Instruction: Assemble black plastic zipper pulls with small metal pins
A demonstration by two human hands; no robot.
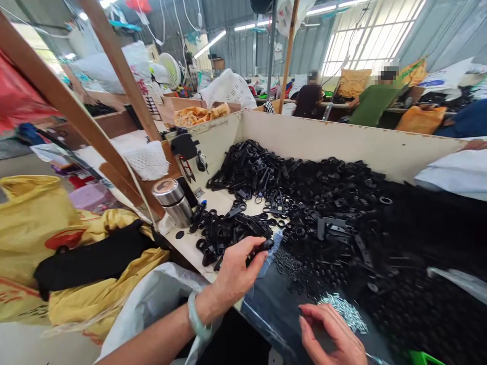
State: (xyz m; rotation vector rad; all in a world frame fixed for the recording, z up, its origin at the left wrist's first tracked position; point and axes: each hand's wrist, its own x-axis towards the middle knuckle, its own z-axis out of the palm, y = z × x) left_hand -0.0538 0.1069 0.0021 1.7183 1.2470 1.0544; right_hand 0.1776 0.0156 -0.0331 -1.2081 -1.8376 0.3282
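Note:
My left hand, with a pale bangle at the wrist, is closed on a small black plastic part between thumb and fingers. The part's exact kind is hard to make out. Below and to the right, my right hand hovers with fingers bent and apart, nothing visible between them. Just beyond it lies a pile of small silver pins or screws on a dark plastic sheet. Darker small metal pieces spread between the hands. Several black plastic parts lie heaped behind my left hand.
Large heaps of black parts fill the walled bench. A steel flask stands at its left edge. Yellow sacks sit at left, and a green object is at bottom right. People work in the background.

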